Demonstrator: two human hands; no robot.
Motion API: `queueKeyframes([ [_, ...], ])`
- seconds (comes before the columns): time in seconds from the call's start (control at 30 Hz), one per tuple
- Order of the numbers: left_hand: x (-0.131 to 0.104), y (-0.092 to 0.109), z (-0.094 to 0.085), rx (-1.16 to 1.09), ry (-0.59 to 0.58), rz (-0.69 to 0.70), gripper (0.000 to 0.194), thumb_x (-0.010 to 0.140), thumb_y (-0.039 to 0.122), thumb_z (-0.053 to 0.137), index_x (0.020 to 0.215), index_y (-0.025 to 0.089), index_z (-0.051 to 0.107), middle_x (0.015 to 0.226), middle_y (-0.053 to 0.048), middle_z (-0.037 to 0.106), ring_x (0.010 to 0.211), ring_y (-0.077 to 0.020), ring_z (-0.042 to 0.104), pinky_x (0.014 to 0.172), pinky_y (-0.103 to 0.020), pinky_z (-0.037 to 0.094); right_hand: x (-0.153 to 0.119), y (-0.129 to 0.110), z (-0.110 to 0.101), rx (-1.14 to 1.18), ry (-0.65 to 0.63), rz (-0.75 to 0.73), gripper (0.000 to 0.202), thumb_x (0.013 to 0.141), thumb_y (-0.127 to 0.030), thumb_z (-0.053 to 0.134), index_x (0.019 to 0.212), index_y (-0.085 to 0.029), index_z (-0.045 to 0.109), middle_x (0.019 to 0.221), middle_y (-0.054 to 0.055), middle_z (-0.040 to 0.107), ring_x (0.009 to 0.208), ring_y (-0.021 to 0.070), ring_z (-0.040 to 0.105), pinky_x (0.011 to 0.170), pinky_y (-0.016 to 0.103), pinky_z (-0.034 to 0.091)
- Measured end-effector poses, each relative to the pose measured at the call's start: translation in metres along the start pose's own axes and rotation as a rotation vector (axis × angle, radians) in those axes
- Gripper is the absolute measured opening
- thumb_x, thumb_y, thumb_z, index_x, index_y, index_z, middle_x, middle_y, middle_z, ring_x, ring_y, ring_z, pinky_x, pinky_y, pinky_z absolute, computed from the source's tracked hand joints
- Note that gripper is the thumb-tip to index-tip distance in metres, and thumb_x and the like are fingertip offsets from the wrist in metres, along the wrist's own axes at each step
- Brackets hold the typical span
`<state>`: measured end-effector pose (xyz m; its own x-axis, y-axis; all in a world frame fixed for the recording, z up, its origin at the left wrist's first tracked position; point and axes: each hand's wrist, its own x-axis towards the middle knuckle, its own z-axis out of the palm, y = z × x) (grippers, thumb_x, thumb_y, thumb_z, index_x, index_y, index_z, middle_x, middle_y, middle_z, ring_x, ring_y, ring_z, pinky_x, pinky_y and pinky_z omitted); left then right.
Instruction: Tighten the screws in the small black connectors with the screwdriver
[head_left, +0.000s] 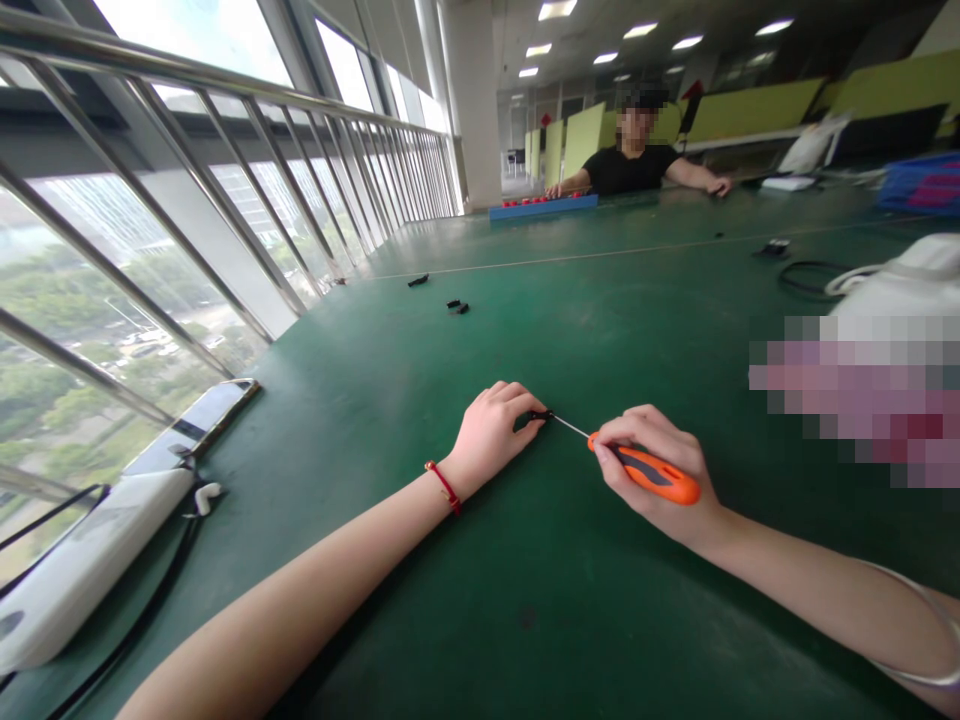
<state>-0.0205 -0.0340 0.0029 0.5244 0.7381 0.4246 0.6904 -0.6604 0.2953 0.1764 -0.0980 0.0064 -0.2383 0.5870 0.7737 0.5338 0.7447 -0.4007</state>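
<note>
Green tabletop (pixel 637 310) underneath, metal railing (pixel 187 75) along the left. Pinched between thumb and fingers of the left hand (pixel 495 425): a small black part (pixel 543 414), near the middle of the tabletop. Wrapped in the right hand (pixel 677 446): an orange-and-gray screwdriver (pixel 649 472), tip at the part's right end, exact seating too small to tell. Grip the part firmly, line up the shaft (pixel 571 426) squarely with the contact point, press steadily rather than hard, and angle the left fingertips clear of any slip.
</note>
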Motion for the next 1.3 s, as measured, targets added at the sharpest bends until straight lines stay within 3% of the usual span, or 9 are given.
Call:
queueKeyframes([
  [0.13,-0.0001,-0.0004,0.0005,-0.004,-0.001,0.001,0.010,0.083,0.023,0.057,0.088,0.020,0.065,0.092,-0.002,0.065,0.087,-0.0180,0.054,0.077,-0.030,0.046,-0.0037,0.0045,0.0033,0.075,0.103,0.115,0.027,0.075,-0.014,0.059,0.098,-0.022,0.051,0.080,0.001,0.055,0.070,0.0153,0.056,0.064,0.031,0.049],
  [0.2,-0.0002,0.0000,0.0004,-0.002,-0.003,0.001,0.009,0.083,0.023,0.058,0.087,0.020,0.065,0.092,-0.002,0.065,0.087,-0.0180,0.055,0.077,-0.030,0.046,-0.0026,0.0047,0.0035,0.072,0.113,0.124,0.030,0.074,-0.016,0.060,0.102,-0.022,0.050,0.074,-0.001,0.051,0.067,0.0150,0.054,0.063,0.031,0.048],
  [0.37,-0.0003,0.0009,0.0003,0.010,-0.011,-0.004,0.008,0.082,0.023,0.058,0.085,0.020,0.065,0.091,-0.003,0.065,0.087,-0.0183,0.054,0.076,-0.030,0.047,-0.0003,0.0010,0.0024,-0.054,0.020,0.034,0.010,0.078,-0.017,0.059,0.083,-0.023,0.054,0.058,-0.006,0.055,0.051,0.0108,0.053,0.069,0.033,0.043],
  [0.57,-0.0004,0.0007,0.0004,0.014,-0.008,0.000,0.009,0.082,0.022,0.056,0.084,0.019,0.064,0.092,-0.002,0.064,0.086,-0.0180,0.054,0.076,-0.030,0.047,-0.0039,0.0033,0.0043,-0.002,0.154,0.122,0.029,0.074,-0.017,0.062,0.100,-0.022,0.053,0.080,0.002,0.057,0.073,0.0167,0.058,0.068,0.032,0.047],
  [0.73,-0.0016,0.0002,0.0009,0.007,-0.011,-0.006,0.008,0.081,0.022,0.057,0.084,0.020,0.064,0.091,-0.002,0.064,0.086,-0.0179,0.056,0.076,-0.029,0.047,-0.0005,0.0002,0.0026,-0.044,0.007,0.031,0.013,0.077,-0.017,0.060,0.087,-0.023,0.055,0.054,-0.007,0.053,0.050,0.0113,0.052,0.074,0.036,0.042],
  [0.87,-0.0022,0.0008,0.0012,-0.052,-0.015,-0.026,0.010,0.081,0.020,0.056,0.085,0.020,0.064,0.093,-0.002,0.065,0.086,-0.0164,0.059,0.075,-0.027,0.049,-0.0020,0.0020,0.0049,0.011,0.145,0.098,0.028,0.074,-0.016,0.061,0.100,-0.022,0.053,0.076,0.000,0.057,0.069,0.0159,0.059,0.070,0.034,0.048],
  [0.93,-0.0021,0.0011,0.0012,-0.066,-0.013,-0.036,0.011,0.081,0.020,0.055,0.086,0.020,0.065,0.094,-0.002,0.065,0.086,-0.0161,0.060,0.075,-0.026,0.049,-0.0024,0.0030,0.0049,0.015,0.157,0.118,0.033,0.073,-0.019,0.062,0.104,-0.022,0.052,0.075,0.001,0.054,0.071,0.0177,0.058,0.067,0.034,0.048],
  [1.1,-0.0017,0.0016,0.0008,-0.045,-0.012,-0.043,0.010,0.080,0.020,0.056,0.085,0.020,0.065,0.092,-0.002,0.066,0.086,-0.0165,0.061,0.075,-0.027,0.049,-0.0017,0.0007,0.0007,0.003,0.015,0.077,0.007,0.078,-0.020,0.058,0.083,-0.023,0.056,0.059,-0.004,0.054,0.054,0.0131,0.054,0.062,0.032,0.045],
  [1.3,-0.0021,0.0021,0.0000,-0.061,-0.004,-0.046,0.011,0.080,0.019,0.055,0.086,0.020,0.064,0.094,-0.001,0.066,0.084,-0.0148,0.061,0.073,-0.025,0.049,-0.0028,0.0030,0.0038,0.096,0.165,0.154,0.035,0.073,-0.016,0.063,0.106,-0.022,0.051,0.078,0.000,0.054,0.069,0.0155,0.057,0.065,0.031,0.049],
])
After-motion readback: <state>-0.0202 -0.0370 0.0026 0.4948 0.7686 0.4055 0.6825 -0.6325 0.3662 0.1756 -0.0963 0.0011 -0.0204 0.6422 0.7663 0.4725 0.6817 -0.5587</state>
